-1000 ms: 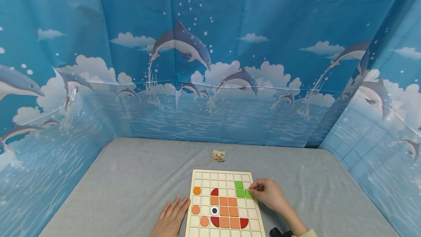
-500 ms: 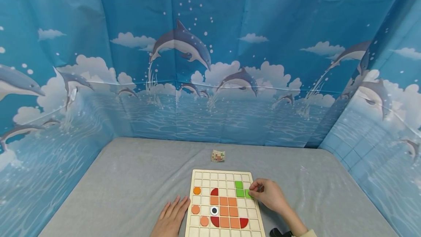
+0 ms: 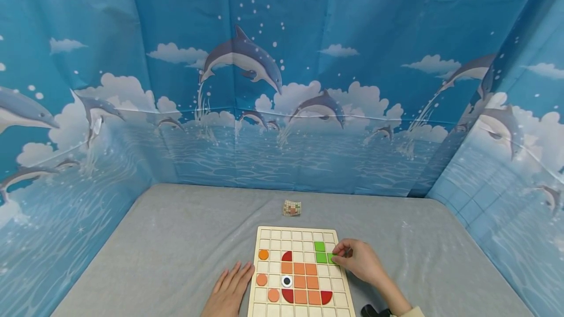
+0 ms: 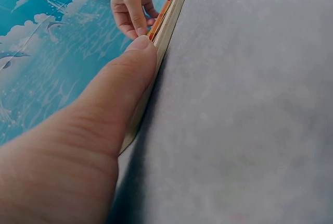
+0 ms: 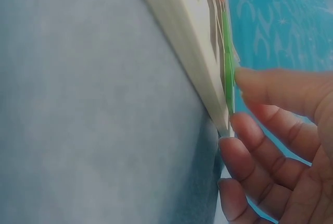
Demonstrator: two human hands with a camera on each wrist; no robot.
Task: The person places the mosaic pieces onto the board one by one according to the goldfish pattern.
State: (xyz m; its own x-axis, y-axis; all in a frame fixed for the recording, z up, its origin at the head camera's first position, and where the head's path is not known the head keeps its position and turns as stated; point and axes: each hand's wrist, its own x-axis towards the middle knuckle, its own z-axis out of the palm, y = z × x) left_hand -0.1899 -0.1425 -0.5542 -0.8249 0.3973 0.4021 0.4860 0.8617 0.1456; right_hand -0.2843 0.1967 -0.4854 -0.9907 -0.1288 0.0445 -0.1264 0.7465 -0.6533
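Observation:
A wooden grid board (image 3: 270, 235) lies on the grey cloth, bearing coloured tiles. On its right edge, my right hand (image 3: 361, 260) pinches a green square tile (image 3: 333, 259) with thumb and fingertips. The right wrist view shows that green tile (image 5: 229, 86) lying along the board edge (image 5: 179, 28), fingertips against it. Two more green squares (image 3: 319, 246) are just left of it. My left hand (image 3: 229, 290) lies flat with straight fingers, fingertips at the board's left edge; its thumb (image 4: 112, 91) touches the board's side in the left wrist view.
Orange squares (image 3: 299, 282), red quarter-circle pieces (image 3: 326, 298), orange discs (image 3: 263, 254) and an eye disc (image 3: 287, 281) sit in the grid. A small pattern card (image 3: 292, 208) lies beyond the board. A dolphin-print curtain (image 3: 282, 150) encloses the table (image 3: 185, 229).

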